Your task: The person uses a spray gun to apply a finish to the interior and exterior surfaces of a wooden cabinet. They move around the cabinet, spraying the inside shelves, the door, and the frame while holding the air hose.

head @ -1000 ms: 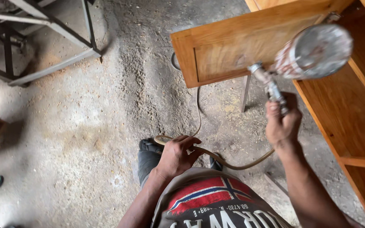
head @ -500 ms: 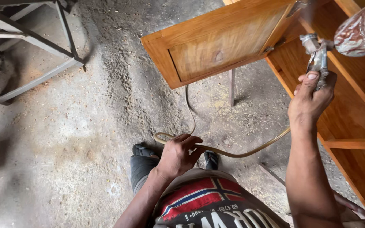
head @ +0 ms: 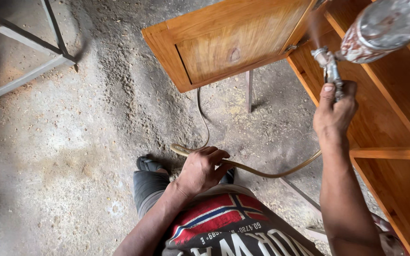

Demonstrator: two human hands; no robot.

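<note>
The right hand [head: 334, 111] is raised in front of the cabinet [head: 395, 123] and grasps the spray gun [head: 330, 71] by its handle. The fingers are clenched around the grip, and the thumb lies flat along the back of the metal body. The gun is grey metal, thin and a little shiny, and it points upward and away from the person. A faint brownish mist shows just above its nozzle. On its right side sits the cup [head: 380, 28], a round metal pot tilted to the right. Its lid is pale and dull, and its wall is covered with reddish-brown stains of old paint.

The left hand [head: 202, 168] is low, just above the person's lap, and it grasps the hose [head: 281, 173]. The fingers are curled around it, not fully tight. The hose is yellowish-tan and thin. It makes a loop at the left of the hand, then it goes in a shallow curve to the right, toward the right forearm. Another part of it runs up over the floor [head: 72, 142] and goes under the door [head: 228, 42].

The door is open and stands out from the cabinet to the left. It is of orange-brown wood with a framed panel and looks glossy. The cabinet has the same colour, with a shelf [head: 390, 152] inside. The floor is grey concrete with sawdust on it. A grey metal frame [head: 24, 52] stands at the upper left, well apart from the hands.
</note>
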